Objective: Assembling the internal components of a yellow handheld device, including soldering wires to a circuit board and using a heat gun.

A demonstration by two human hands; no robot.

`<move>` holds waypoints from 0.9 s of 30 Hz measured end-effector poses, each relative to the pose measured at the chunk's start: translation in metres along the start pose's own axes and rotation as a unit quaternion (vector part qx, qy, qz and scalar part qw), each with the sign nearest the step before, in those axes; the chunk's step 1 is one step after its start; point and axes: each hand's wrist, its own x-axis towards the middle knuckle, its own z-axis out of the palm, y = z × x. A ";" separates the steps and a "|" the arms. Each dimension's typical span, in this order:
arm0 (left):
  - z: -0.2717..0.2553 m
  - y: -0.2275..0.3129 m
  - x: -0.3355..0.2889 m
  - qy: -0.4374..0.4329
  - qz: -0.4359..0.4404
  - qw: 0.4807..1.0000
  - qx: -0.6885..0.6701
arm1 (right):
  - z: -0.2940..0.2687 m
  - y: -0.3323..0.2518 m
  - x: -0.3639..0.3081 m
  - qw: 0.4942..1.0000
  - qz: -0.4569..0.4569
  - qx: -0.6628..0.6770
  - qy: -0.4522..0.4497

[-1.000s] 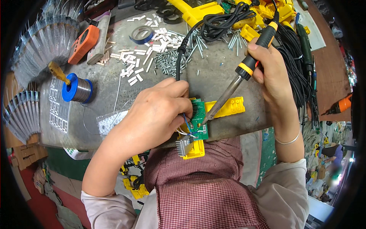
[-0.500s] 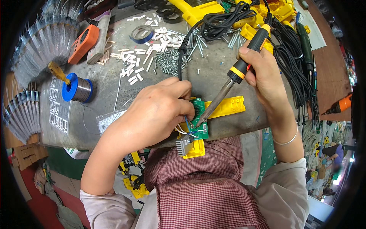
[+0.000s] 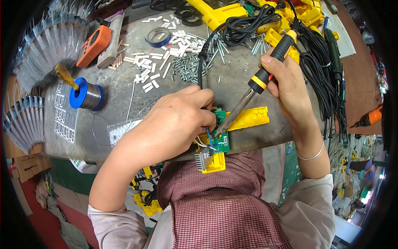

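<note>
My right hand is closed round the black and yellow handle of a soldering iron. Its tip slants down to the left onto a green circuit board, beside the pinched fingers of my left hand. Those fingers hold a blue wire at the board; their very tips are partly hidden. White wires run below them. The board lies across a yellow plastic housing at the table's near edge, with a grey finned heat sink at its lower end. A black cord passes behind my left hand.
Screws, white sleeves and a tape roll lie beyond my left hand. A blue solder spool stands left. Black cables lie right, yellow housings at the back. An orange-tipped tool is far right.
The whole view has shifted slightly. Both hands keep their holds, and the iron's tip remains at the board beside the blue wire.
</note>
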 end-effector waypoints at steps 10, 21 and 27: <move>-0.001 0.002 0.001 -0.009 -0.001 1.000 0.022 | -0.002 -0.006 -0.001 0.999 -0.001 -0.008 0.032; 0.000 0.003 0.000 0.003 -0.013 1.000 0.013 | -0.003 -0.008 -0.005 0.999 -0.001 0.022 0.030; -0.002 0.004 0.001 -0.001 -0.011 1.000 0.004 | 0.001 -0.004 -0.004 1.000 -0.016 0.005 0.000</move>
